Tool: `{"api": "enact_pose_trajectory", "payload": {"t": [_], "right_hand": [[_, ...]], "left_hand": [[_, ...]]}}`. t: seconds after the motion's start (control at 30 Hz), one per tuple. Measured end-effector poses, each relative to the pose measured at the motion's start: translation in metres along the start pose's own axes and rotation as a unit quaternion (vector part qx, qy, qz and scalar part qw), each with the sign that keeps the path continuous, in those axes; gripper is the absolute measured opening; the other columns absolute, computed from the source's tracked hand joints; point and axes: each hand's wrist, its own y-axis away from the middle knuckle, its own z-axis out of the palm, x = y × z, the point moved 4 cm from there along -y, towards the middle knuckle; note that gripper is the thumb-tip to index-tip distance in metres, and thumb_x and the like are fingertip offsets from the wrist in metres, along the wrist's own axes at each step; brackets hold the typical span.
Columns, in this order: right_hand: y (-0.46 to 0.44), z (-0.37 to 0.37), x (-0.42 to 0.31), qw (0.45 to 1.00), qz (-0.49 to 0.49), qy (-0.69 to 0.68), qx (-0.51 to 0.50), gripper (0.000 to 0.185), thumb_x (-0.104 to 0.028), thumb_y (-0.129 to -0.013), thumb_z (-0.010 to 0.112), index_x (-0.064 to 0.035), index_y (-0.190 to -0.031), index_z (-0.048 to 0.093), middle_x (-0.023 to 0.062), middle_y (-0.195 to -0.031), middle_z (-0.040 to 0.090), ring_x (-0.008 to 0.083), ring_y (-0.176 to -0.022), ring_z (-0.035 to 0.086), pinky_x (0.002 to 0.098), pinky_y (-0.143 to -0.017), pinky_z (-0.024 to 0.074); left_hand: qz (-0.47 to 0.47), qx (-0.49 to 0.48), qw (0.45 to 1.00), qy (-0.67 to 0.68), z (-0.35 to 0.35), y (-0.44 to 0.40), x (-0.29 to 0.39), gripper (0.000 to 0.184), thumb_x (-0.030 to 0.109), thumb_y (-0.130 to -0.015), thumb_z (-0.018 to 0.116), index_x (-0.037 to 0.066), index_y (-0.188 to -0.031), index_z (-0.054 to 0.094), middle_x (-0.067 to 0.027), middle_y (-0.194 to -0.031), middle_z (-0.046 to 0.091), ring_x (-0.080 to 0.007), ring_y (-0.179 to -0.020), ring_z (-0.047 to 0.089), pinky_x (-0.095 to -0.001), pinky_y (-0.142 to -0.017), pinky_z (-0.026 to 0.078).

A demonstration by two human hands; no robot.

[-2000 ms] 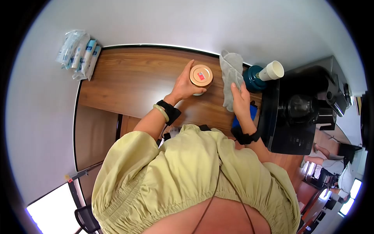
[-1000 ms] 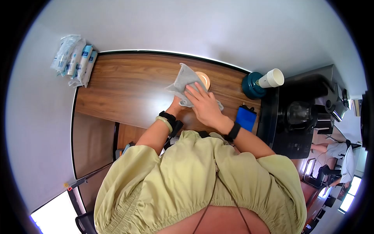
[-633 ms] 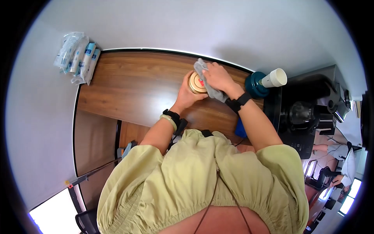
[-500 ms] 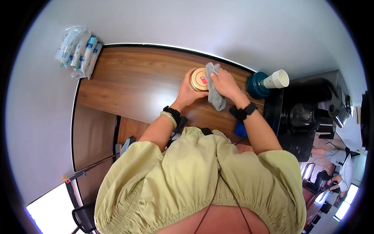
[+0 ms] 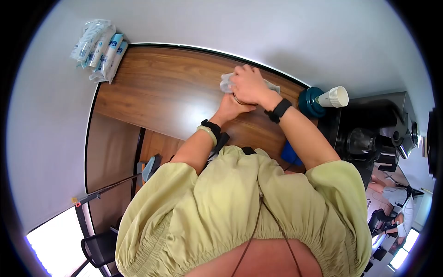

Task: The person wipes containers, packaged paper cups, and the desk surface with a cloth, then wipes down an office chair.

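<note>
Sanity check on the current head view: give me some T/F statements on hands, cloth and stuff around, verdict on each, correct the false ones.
1. The right hand is on the grey cloth. True.
2. The left hand is far from the right hand. False: the two are close together.
3. A pale bangle is on the left wrist. True.
4. The stack of cups is at the left end of the table. False: it is at the right end, near the black coffee maker.
5. Plastic-wrapped packs are at the table's left end. True.
</note>
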Motion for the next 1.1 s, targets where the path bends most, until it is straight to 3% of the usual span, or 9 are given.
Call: {"api": "enact_pose_trajectory", "payload": {"t": [0.1, 0.2, 0.27, 0.53, 0.63, 0.67, 0.8, 0.93, 1.1], "right_hand": [[0.030, 0.004, -0.026, 0.988, -0.137, 0.039, 0.055, 0.018, -0.023, -0.082, 0.063, -0.0103, -0.093, 0.067, 0.0064, -0.103, 0.054, 0.0267, -0.111, 0.051, 0.0537, -0.103, 0.0346], [0.064, -0.002, -0.013, 0.979, -0.165, -0.068, 0.099, 0.018, -0.011, -0.079, 0.066, -0.0101, -0.097, 0.066, 0.0059, -0.114, 0.057, 0.0275, -0.124, 0.047, 0.0569, -0.109, 0.0281], [0.086, -0.003, -0.003, 0.973, -0.169, -0.106, 0.119, 0.022, -0.007, -0.078, 0.065, -0.0093, -0.100, 0.065, 0.0065, -0.121, 0.056, 0.0281, -0.129, 0.045, 0.0569, -0.110, 0.0272], [0.119, 0.028, 0.040, 0.903, 0.021, -0.269, 0.334, 0.026, -0.009, -0.085, 0.066, -0.0077, -0.112, 0.064, 0.0100, -0.127, 0.057, 0.0276, -0.123, 0.052, 0.0398, -0.101, 0.0418], [0.095, 0.069, 0.087, 0.723, 0.278, -0.588, 0.234, 0.024, -0.018, -0.097, 0.057, -0.0052, -0.117, 0.062, 0.0095, -0.122, 0.062, 0.0224, -0.113, 0.059, 0.0348, -0.096, 0.0452], [0.087, 0.076, 0.082, 0.634, 0.251, -0.694, 0.230, 0.036, -0.030, -0.102, 0.049, -0.0025, -0.123, 0.059, 0.0069, -0.118, 0.064, 0.0167, -0.104, 0.061, 0.0313, -0.093, 0.0471], [0.078, 0.113, 0.079, 0.446, 0.262, -0.833, 0.195, 0.049, -0.038, -0.103, 0.045, -0.0026, -0.136, 0.047, 0.0084, -0.127, 0.060, 0.0187, -0.112, 0.058, 0.0324, -0.097, 0.0453], [0.091, 0.163, 0.072, 0.472, 0.340, -0.788, 0.202, 0.055, -0.041, -0.103, 0.041, -0.0035, -0.143, 0.039, 0.0106, -0.139, 0.051, 0.0218, -0.124, 0.049, 0.0348, -0.104, 0.0384], [0.116, 0.174, 0.073, 0.510, 0.363, -0.758, 0.185, 0.050, -0.036, -0.103, 0.044, -0.0023, -0.140, 0.043, 0.0101, -0.135, 0.054, 0.0202, -0.120, 0.051, 0.0340, -0.100, 0.0410]], "left_hand": [[0.173, 0.072, 0.934, -0.303, 0.008, -0.004, -0.044, 0.081, 0.018, -0.082, 0.074, 0.008, -0.146, 0.026, -0.0092, -0.137, 0.048, -0.0232, -0.124, 0.049, -0.0350, -0.107, 0.039], [0.187, 0.083, 0.977, -0.064, 0.004, 0.001, -0.010, 0.074, 0.021, -0.089, 0.067, 0.009, -0.147, 0.024, -0.0106, -0.138, 0.047, -0.0229, -0.125, 0.047, -0.0342, -0.110, 0.035], [0.103, 0.045, 0.975, 0.192, 0.009, -0.003, -0.015, 0.079, 0.021, -0.087, 0.070, 0.008, -0.148, 0.022, -0.0100, -0.137, 0.048, -0.0234, -0.125, 0.048, -0.0344, -0.110, 0.036], [0.064, 0.111, 0.987, 0.096, 0.005, -0.002, 0.009, 0.106, 0.012, -0.058, 0.092, 0.002, -0.141, 0.027, -0.0129, -0.133, 0.050, -0.0221, -0.125, 0.048, -0.0343, -0.107, 0.040], [0.070, 0.110, 0.988, 0.085, 0.007, -0.004, 0.010, 0.107, 0.010, -0.059, 0.091, 0.000, -0.142, 0.025, -0.0140, -0.134, 0.048, -0.0226, -0.127, 0.046, -0.0353, -0.108, 0.039], [0.067, 0.107, 0.987, 0.099, 0.008, -0.004, 0.011, 0.108, 0.011, -0.058, 0.092, 0.000, -0.142, 0.025, -0.0138, -0.134, 0.048, -0.0227, -0.126, 0.047, -0.0352, -0.108, 0.039], [0.060, 0.101, 0.985, 0.123, 0.009, -0.004, 0.010, 0.110, 0.013, -0.058, 0.092, 0.000, -0.142, 0.023, -0.0139, -0.135, 0.048, -0.0230, -0.127, 0.047, -0.0354, -0.108, 0.038], [0.047, 0.094, 0.991, 0.080, 0.006, -0.006, 0.008, 0.113, 0.015, -0.058, 0.093, -0.001, -0.144, 0.021, -0.0144, -0.136, 0.047, -0.0230, -0.127, 0.046, -0.0359, -0.109, 0.038], [0.017, 0.074, 0.996, 0.040, -0.003, -0.006, 0.010, 0.115, 0.026, -0.060, 0.093, -0.002, -0.146, 0.021, -0.0192, -0.137, 0.048, -0.0287, -0.129, 0.047, -0.0377, -0.108, 0.039]]}}
